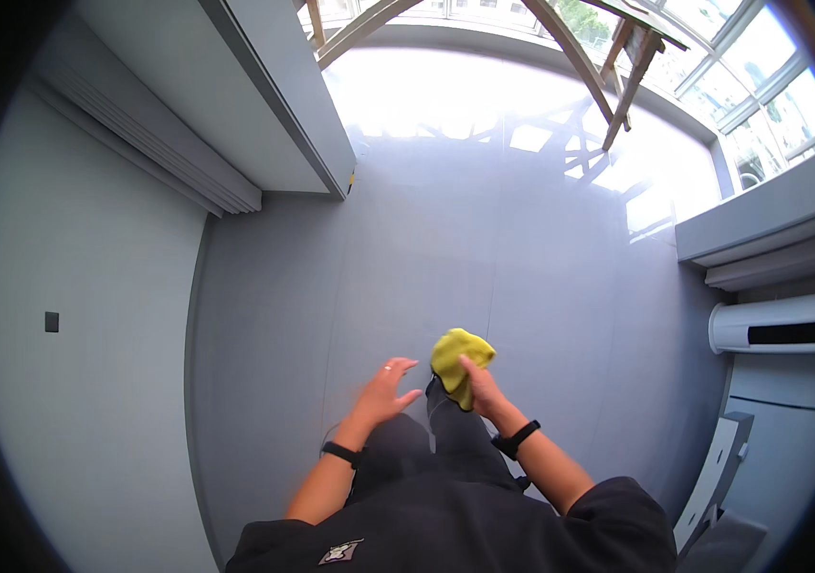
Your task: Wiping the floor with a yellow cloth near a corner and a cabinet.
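Note:
My right hand (484,390) grips a yellow cloth (462,356) with a dark edging, its thumb lying across the fabric. The cloth is bunched and hangs in front of my right leg. To the left of it, my left hand (383,396) is raised with thumb and fingers apart and nothing in it. A ring sits on one of its fingers, and each wrist carries a black band. Below both hands are my dark trousers (461,444), which hide part of the floor.
Grey tiled floor (407,265) spreads ahead. A wall (92,322) with a dark switch plate and a curtain (156,136) stand left. Wooden frame legs (579,57) rise near the bright windows. At right are a white tower-like appliance (729,326) and a long white box (708,465).

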A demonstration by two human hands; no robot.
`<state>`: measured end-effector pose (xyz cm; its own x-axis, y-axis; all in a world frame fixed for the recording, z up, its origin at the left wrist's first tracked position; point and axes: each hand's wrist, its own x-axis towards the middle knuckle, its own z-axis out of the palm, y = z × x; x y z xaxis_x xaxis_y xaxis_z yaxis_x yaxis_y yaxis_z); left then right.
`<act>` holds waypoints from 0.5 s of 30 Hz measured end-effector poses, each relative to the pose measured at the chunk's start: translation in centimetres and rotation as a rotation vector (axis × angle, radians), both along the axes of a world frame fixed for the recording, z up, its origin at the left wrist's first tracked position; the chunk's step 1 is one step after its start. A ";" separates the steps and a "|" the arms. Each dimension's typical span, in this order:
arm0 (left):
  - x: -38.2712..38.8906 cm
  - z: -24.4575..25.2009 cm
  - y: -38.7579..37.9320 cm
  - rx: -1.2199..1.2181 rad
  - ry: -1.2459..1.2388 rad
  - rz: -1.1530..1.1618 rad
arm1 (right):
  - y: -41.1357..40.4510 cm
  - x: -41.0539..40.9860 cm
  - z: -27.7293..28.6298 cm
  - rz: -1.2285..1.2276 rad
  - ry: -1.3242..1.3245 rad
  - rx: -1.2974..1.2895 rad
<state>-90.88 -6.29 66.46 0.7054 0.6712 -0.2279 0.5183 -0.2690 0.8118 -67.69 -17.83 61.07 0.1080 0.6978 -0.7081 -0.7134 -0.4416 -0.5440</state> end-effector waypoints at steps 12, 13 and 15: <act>12.7 -4.7 23.6 -0.009 -0.038 0.097 | 26.4 9.7 2.9 0.568 -0.206 0.081; 13.5 -5.9 25.4 -0.018 -0.049 0.090 | 28.1 10.6 1.7 0.562 -0.216 0.069; 14.9 -8.2 29.9 -0.058 0.013 0.064 | 31.9 12.3 -1.6 0.722 -0.341 -0.070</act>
